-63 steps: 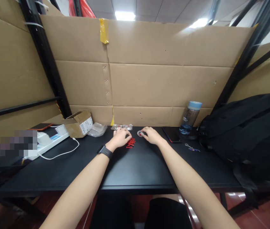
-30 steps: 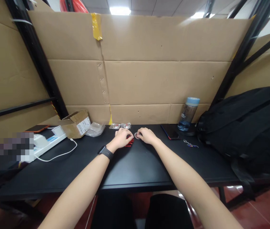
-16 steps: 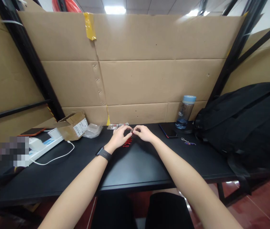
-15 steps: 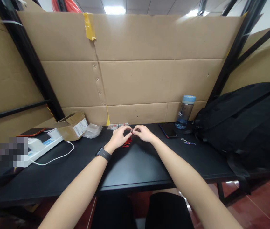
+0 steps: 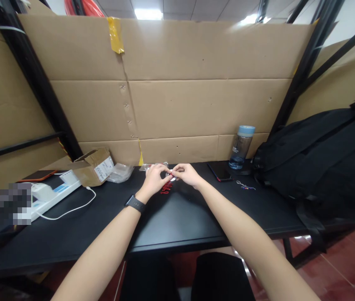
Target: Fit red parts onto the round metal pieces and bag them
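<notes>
My left hand point(image 5: 156, 179), with a dark watch on its wrist, pinches thumb and fingers together at a small round shiny piece point(image 5: 173, 179). From the other side my right hand point(image 5: 188, 175) closes its fingertips on the same piece. The fingers cover most of it, so its exact kind does not show. Just under the left thumb lies a knotted red cord point(image 5: 166, 188) on the black tabletop point(image 5: 180, 221); whether it is joined to the round piece I cannot tell. Behind my left hand are small clear plastic packets point(image 5: 144, 167).
To the left stand an open cardboard box point(image 5: 92, 169), a clear plastic bag point(image 5: 120, 172) and a white power strip point(image 5: 52, 198) with a cable. On the right are a phone point(image 5: 220, 171), a water bottle point(image 5: 241, 148), a small beaded strap point(image 5: 245, 186) and a black backpack point(image 5: 318, 163).
The round piece between my fingertips looked dark and edge-on before; now a brighter, whitish face shows. Both hands stay in nearly the same place, and the view has shifted slightly.
</notes>
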Demonstrator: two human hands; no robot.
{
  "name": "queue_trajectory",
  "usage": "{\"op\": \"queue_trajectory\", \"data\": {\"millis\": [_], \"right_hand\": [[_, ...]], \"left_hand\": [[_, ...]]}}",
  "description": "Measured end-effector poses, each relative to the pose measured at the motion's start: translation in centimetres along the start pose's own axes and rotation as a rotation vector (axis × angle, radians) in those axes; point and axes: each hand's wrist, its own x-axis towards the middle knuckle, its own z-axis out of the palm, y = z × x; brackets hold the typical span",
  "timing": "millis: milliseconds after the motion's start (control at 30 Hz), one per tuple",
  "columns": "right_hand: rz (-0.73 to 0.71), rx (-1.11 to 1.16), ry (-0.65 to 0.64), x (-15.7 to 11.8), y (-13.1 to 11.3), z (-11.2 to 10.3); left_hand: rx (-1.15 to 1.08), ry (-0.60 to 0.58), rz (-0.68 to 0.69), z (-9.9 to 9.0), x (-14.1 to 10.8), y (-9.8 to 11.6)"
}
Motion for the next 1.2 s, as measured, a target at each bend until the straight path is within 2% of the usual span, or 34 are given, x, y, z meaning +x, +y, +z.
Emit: {"op": "queue_trajectory", "data": {"millis": [267, 433, 533, 667, 900, 1033, 1200], "right_hand": [[0.031, 0.131, -0.034, -0.6, -1.0, 0.4], [-0.054, 0.11, -0.103, -1.0, -1.4, 0.4], [-0.075, 0.109, -0.102, -1.0, -1.3, 0.5], [-0.059, 0.118, -0.077, -1.0, -1.2, 0.8], [-0.074, 0.124, -0.024, -0.6, -1.0, 1.1], [-0.085, -0.068, 0.005, -0.6, -1.1, 0.3], [-0.191, -0.597, 0.043, -0.8, -2.3, -2.4]], "left_hand": [[0.026, 0.007, -0.009, 0.0, -0.2, -0.3], [-0.14, -0.038, -0.046, 0.9, 0.0, -1.2], [-0.175, -0.094, -0.083, 1.2, 0.0, -1.3], [-0.097, -0.139, -0.082, 1.1, 0.0, -1.0], [0.086, -0.136, -0.008, 0.7, -0.1, -0.7], [0.155, -0.112, 0.002, 0.3, -0.1, -0.8], [0.242, -0.116, 0.004, -0.3, -0.2, -1.6]]}}
